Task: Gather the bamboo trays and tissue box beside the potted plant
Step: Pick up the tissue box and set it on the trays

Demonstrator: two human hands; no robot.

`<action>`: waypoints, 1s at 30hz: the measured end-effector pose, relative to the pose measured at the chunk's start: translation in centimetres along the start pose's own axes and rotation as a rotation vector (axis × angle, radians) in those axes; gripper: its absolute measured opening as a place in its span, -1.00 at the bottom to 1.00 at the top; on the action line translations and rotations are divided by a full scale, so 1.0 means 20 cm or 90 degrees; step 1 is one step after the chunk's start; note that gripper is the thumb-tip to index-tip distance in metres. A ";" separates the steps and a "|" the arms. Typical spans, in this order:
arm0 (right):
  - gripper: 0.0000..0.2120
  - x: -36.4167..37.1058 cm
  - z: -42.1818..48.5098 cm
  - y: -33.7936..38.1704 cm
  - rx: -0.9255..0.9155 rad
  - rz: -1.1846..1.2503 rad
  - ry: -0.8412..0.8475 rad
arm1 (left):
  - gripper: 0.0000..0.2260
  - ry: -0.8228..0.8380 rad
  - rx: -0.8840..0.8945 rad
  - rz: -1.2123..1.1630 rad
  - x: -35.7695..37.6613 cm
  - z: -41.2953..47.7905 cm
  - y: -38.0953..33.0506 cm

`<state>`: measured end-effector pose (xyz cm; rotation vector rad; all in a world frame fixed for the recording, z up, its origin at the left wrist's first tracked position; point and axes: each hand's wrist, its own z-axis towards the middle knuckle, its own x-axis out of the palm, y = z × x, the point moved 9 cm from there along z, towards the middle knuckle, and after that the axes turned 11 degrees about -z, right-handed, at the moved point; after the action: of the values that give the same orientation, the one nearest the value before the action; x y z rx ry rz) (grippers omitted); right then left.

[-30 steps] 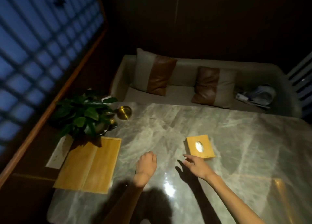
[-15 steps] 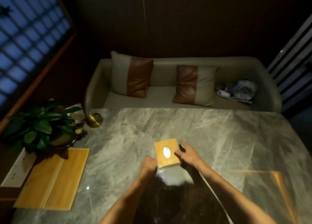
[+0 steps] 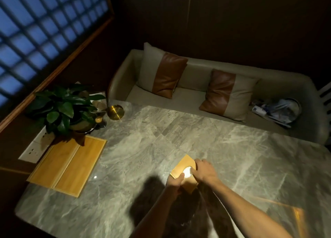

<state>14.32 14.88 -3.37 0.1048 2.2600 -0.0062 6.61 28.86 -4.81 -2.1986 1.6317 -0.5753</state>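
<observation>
A square bamboo tissue box [image 3: 183, 167] with a white oval opening sits on the marble table [image 3: 161, 139], near its front middle. My left hand [image 3: 174, 183] grips its near-left edge and my right hand [image 3: 205, 171] covers its right side, thumb at the opening. Two bamboo trays [image 3: 68, 164] lie side by side at the table's left end. Just behind them stands the potted plant [image 3: 66, 110] with dark green leaves.
A round brass object [image 3: 115, 112] stands right of the plant. A white socket strip [image 3: 33, 150] lies left of the trays. Behind the table is a beige sofa [image 3: 268, 87] with two brown-and-beige cushions and a bag at its right end.
Both hands have closed onto the tissue box: the right hand went from its right edge to over its top, and the left hand took its near edge. The view swung right.
</observation>
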 end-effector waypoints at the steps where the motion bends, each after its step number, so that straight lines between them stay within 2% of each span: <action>1: -0.50 0.04 -0.04 -0.04 0.020 0.041 0.002 | -0.40 -0.015 0.016 0.072 -0.02 0.00 0.01; 3: -0.52 0.12 -0.11 -0.08 0.066 0.128 -0.003 | -0.28 -0.077 0.029 0.222 -0.07 0.00 0.03; 5: -0.52 0.21 -0.19 -0.10 0.113 0.193 -0.019 | -0.27 -0.089 0.046 0.224 -0.08 -0.01 0.05; 9: -0.52 0.31 -0.31 -0.08 0.171 0.249 -0.037 | -0.38 -0.038 0.085 0.241 -0.10 -0.06 0.07; 14: -0.58 0.19 -0.38 0.15 0.135 0.256 -0.109 | -0.48 -0.087 0.136 0.169 -0.32 -0.15 -0.06; 20: -0.56 -0.02 -0.37 0.91 -0.023 0.203 -0.155 | -0.52 -0.197 0.187 -0.118 -0.95 -0.32 -0.30; 26: -0.57 0.05 -0.49 1.90 -0.194 0.158 -0.122 | -0.51 -0.333 0.225 -0.251 -1.86 -0.48 -0.35; 30: -0.58 0.13 -0.62 2.51 -0.304 0.100 -0.104 | -0.48 -0.373 0.199 -0.369 -2.41 -0.55 -0.30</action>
<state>7.03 65.67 4.04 0.0251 2.0265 0.5832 -6.57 76.35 1.98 -2.2826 0.5710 -0.2519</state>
